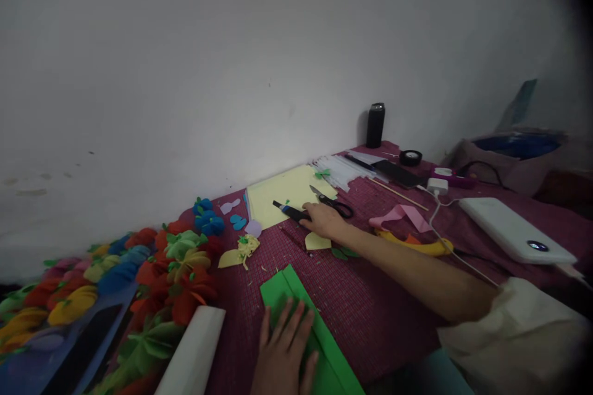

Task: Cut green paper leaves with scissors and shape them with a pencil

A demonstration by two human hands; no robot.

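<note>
My left hand (285, 349) lies flat with fingers spread on a folded strip of green paper (324, 336) near the front of the table. My right hand (322, 221) reaches across to the far side, its fingers closed at the near end of a black stick-shaped tool with a blue band (290, 211); its exact kind is unclear. That tool lies over the edge of a stack of pale yellow paper (269, 188). Black-handled scissors (334, 202) rest just beyond my right hand. A cut yellow paper piece (317, 242) sits beneath the wrist.
Colourful paper flowers (185, 271) crowd the left side, beside a white roll (192, 352). White sticks (340, 170), a dark phone (398, 173), a black can (375, 125) and a tape roll (410, 157) stand behind. A white power bank (514, 228) with cables and a yellow-handled tool (417, 245) lie right.
</note>
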